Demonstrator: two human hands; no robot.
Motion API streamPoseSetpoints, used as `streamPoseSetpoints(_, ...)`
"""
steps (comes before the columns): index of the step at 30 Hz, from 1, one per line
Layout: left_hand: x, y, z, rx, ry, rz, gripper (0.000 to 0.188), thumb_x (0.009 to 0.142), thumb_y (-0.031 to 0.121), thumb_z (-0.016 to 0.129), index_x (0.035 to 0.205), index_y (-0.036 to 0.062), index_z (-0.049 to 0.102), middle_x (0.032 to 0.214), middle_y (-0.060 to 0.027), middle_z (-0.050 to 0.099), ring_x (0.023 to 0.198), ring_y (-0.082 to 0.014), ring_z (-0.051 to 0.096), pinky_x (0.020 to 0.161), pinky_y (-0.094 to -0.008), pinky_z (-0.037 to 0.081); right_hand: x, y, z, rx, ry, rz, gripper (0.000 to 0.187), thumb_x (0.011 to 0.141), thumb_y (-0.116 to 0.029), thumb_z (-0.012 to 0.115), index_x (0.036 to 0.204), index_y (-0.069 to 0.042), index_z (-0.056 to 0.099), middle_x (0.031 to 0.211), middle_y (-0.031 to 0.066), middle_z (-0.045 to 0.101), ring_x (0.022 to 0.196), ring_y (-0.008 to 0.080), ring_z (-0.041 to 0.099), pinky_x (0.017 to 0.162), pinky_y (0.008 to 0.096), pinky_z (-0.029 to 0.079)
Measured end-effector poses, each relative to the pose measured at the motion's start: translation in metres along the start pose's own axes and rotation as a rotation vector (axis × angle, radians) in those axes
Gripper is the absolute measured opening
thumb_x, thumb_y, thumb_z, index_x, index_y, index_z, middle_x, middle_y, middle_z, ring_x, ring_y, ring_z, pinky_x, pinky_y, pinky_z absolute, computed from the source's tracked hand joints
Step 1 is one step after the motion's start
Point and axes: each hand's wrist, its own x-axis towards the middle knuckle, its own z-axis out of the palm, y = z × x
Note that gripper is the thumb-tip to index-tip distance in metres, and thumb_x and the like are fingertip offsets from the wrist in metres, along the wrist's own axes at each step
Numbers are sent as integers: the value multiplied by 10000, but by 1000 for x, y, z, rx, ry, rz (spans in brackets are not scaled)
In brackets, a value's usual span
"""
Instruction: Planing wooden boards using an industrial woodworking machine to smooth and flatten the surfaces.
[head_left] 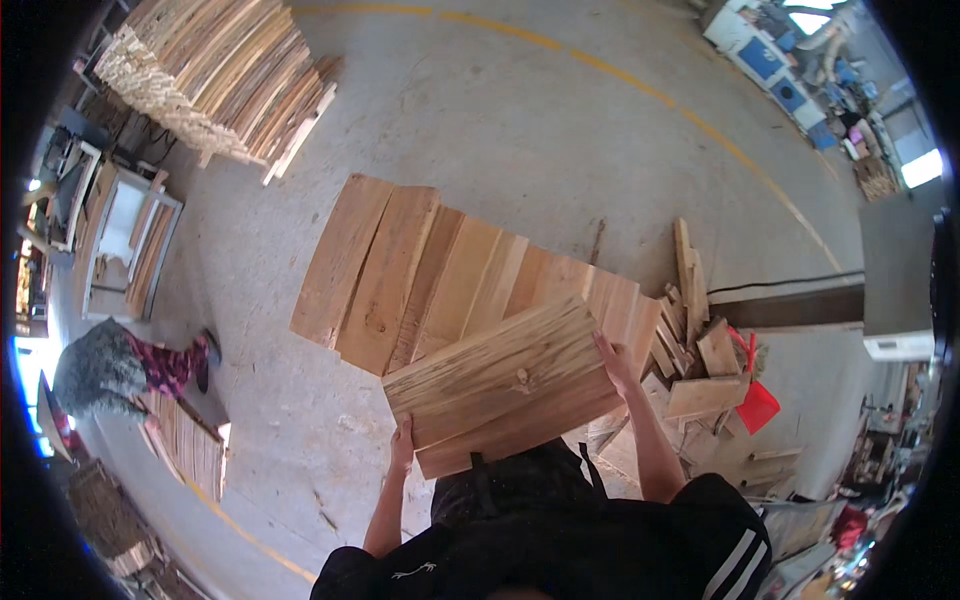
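Note:
A wide wooden panel (510,385) with a knot and streaky grain is held up level in front of my body. My left hand (402,445) grips its left end, and my right hand (617,362) is closed on its right end. Just beyond and beneath it, a row of wooden boards (440,270) lies side by side, slanting from upper left to lower right. The panel covers part of these boards. My fingers under the panel are hidden.
Wood offcuts (705,370) and a red dustpan (757,405) lie at the right. A large stack of planks (215,75) stands at the far left. Another person (110,370) bends over a pile of boards (185,445) on the left. Machines (765,65) line the far right.

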Motion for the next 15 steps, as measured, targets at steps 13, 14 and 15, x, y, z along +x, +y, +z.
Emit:
streamPoseSetpoints(13,-49,-15,-61,125,-369,560,756,1111,577,543,1497,-72,546,1427,-166,660,1317,-230,592,1136,-373,451,-366,146,-30,723,267,-310,443,1071,-321,691,1262,79,702,1154,82,744,1048,151,673,932,316,535)
streamPoseSetpoints(14,-67,-6,-66,146,-435,621,725,1117,561,540,1495,-58,550,1434,-159,656,1318,-222,584,1133,-371,448,-386,167,-33,689,221,-357,488,1058,-298,704,1361,80,646,1227,97,741,1113,167,680,989,319,531)
streamPoseSetpoints(15,-82,0,-65,168,-505,682,695,1124,545,537,1493,-44,555,1440,-152,652,1319,-213,576,1131,-369,446,-408,188,-39,654,180,-401,561,1045,-276,716,1459,81,590,1300,112,737,1178,183,686,1045,322,528)
